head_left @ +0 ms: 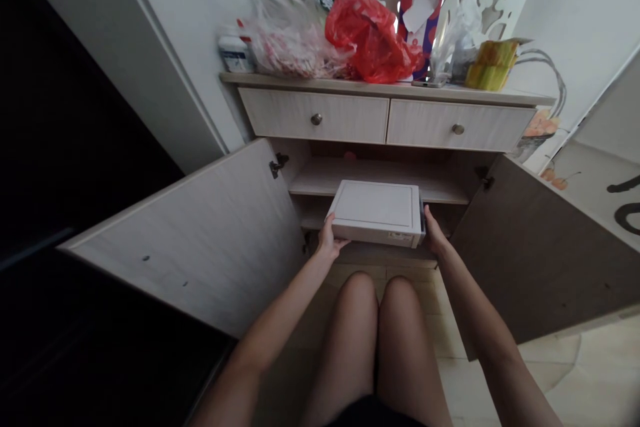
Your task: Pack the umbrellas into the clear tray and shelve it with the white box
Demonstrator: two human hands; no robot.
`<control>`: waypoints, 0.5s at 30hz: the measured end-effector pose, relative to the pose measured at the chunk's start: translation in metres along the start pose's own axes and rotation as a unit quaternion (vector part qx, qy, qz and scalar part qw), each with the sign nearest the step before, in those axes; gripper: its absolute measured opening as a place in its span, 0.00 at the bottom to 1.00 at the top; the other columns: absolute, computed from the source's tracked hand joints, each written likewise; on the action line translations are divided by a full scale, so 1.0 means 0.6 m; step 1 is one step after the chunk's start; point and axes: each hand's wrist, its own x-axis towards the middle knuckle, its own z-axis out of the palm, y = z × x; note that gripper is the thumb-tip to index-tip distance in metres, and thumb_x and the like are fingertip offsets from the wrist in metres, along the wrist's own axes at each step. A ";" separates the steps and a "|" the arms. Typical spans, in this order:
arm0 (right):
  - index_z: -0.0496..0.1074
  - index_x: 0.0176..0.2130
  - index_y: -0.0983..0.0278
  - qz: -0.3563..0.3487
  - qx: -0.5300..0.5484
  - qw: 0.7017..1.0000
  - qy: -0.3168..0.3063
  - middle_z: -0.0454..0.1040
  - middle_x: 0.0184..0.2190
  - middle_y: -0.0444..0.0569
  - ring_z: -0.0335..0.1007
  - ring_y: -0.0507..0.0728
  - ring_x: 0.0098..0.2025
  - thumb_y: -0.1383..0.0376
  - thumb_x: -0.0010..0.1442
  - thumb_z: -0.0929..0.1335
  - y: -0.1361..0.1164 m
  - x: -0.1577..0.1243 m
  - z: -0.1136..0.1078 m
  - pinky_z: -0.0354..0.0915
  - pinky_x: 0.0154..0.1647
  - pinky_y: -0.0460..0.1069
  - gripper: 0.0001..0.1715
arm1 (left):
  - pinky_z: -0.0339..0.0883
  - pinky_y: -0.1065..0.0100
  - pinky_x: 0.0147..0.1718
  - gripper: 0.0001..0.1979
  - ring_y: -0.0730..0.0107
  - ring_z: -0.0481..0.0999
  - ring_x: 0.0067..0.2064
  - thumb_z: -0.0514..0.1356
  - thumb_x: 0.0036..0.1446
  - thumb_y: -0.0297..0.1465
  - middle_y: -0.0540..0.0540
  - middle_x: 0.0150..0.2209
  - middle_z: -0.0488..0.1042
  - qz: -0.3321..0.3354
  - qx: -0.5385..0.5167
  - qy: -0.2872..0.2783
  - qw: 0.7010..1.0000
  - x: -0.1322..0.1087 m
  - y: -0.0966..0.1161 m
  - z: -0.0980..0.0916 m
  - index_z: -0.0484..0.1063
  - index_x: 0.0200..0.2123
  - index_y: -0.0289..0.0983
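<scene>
A flat white storage box point(375, 205) with a darker right end is held level in front of the open cabinet. My left hand point(330, 240) grips its left end, thumb at the side edge and fingers partly underneath. At the opposite end my right hand point(434, 232) presses against the dark face, with some of its fingers hidden. Behind the box lie the cabinet's upper shelf point(320, 177) and a lower shelf, which the box partly covers.
Cabinet doors stand swung out on the left point(200, 233) and right point(550, 253). Above are two closed drawers point(350, 113). The cabinet top carries a red plastic bag point(367, 33), clear bags point(290, 40), a white bottle point(235, 53) and a yellow package point(493, 65). My knees are close below.
</scene>
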 end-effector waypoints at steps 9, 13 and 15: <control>0.75 0.49 0.59 0.022 -0.013 0.999 -0.029 0.81 0.40 0.53 0.77 0.64 0.48 0.28 0.58 0.50 -0.016 0.044 0.031 0.71 0.51 0.59 0.51 | 0.76 0.52 0.45 0.26 0.50 0.72 0.56 0.62 0.57 0.44 0.38 0.57 0.70 0.014 -0.011 0.003 1.000 0.007 -0.004 0.031 0.66 0.57 0.43; 0.75 0.48 0.61 0.008 0.003 1.000 -0.005 0.81 0.39 0.55 0.77 0.66 0.48 0.28 0.57 0.50 -0.031 0.080 0.028 0.71 0.50 0.61 0.52 | 0.75 0.53 0.47 0.26 0.50 0.71 0.58 0.65 0.55 0.45 0.39 0.57 0.70 0.046 0.005 -0.012 0.999 0.030 0.010 0.069 0.69 0.54 0.42; 0.75 0.49 0.61 -0.021 0.000 1.000 0.006 0.81 0.40 0.56 0.77 0.67 0.48 0.27 0.56 0.51 -0.040 0.102 0.026 0.71 0.50 0.63 0.51 | 0.75 0.52 0.47 0.27 0.50 0.71 0.58 0.66 0.54 0.46 0.39 0.56 0.71 0.061 0.013 -0.012 0.998 0.045 0.018 0.092 0.69 0.53 0.42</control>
